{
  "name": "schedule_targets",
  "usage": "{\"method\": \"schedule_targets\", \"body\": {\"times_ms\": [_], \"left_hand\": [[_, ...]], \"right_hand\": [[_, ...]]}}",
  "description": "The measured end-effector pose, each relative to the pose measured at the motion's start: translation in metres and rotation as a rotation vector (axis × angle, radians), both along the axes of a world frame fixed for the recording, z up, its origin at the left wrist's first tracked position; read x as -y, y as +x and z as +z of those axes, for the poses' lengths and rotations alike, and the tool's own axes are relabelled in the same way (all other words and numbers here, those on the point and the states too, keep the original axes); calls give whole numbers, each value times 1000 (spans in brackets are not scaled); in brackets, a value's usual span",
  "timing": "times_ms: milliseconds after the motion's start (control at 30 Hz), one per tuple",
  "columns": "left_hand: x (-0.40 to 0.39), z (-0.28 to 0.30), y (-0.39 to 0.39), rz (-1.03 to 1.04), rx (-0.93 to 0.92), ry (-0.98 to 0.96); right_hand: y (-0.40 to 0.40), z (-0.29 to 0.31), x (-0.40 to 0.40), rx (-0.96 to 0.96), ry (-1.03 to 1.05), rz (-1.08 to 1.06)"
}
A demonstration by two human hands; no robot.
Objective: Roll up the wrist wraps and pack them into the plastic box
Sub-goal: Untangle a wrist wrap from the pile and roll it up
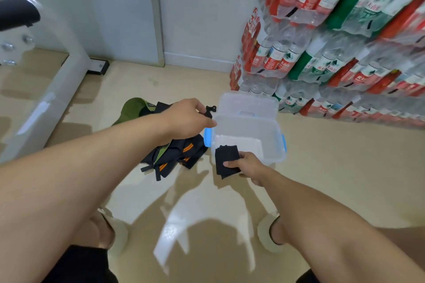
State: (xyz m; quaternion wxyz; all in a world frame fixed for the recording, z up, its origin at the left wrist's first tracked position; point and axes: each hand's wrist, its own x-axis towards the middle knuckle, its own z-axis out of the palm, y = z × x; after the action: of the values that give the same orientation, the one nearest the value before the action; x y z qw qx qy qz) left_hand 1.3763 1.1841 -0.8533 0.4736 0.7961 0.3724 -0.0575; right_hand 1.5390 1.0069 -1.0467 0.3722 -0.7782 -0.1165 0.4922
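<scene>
The right hand (246,165) holds a rolled black wrist wrap (226,161), with the thumb pressed on top and the fingers curled under it. The wrap is at the near left edge of the plastic box (273,131), right over the rim. The left hand (188,117) pinches a thin black strap end (210,109), just left of the box.

I think the step now is to put the roll in the box. To do it well, keep the grip tight so the roll does not come loose. Lower it onto the bottom, close to a wall, so more rolls can fit.

The box is open, with its lid (247,104) tipped up on the far side. It looks empty inside. More wraps (177,156) lie in a pile on the floor (333,167), left of the box.
</scene>
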Motion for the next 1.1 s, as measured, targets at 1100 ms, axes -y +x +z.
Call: {"method": "schedule_targets", "body": {"times_ms": [1100], "left_hand": [[-10,-12,6,-176,-197,216]], "right_hand": [[-41,-88,29,-202,-156,-308]]}}
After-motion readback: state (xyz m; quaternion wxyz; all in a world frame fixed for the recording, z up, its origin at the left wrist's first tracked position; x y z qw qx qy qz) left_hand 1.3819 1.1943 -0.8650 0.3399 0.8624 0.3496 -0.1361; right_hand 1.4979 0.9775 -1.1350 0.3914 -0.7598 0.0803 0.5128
